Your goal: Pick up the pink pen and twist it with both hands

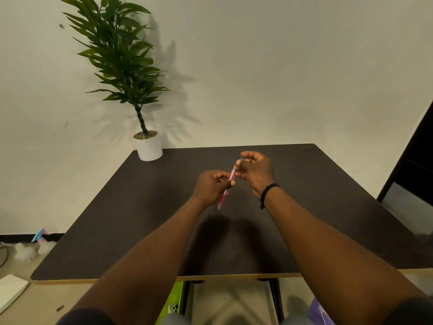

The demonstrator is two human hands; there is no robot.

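Dark brown laminate with a pale wooden edge makes up the worktop (140,219), which stands against a plain off-white wall (281,66). At its far left corner sits a white pot (150,148) topped with gravel, from which a leafy green plant (121,55) leans up and to the left, throwing soft shadows on the wall. To the right a dark panel (417,148) runs down the edge of the view. On the pale floor (42,299) at the left lie some white fluff (28,250), a small blue and pink scrap (41,235) and the corner of a flat white object (10,293). Both bare forearms reach forward over the middle of the worktop, casting a dark shadow on it below the hands. A pink pen (226,186) is held in the air between them, above the worktop and not touching it, tilted with its upper end away and to the right and its tip pointing down towards the person. The left hand (213,187) has its fingers curled round the pen's middle, thumb tip pressed against the barrel. The right hand (256,172), with a black cord bracelet (268,192) at the wrist, pinches the pen's upper end between thumb and fingertips, its remaining fingers loosely bent above.
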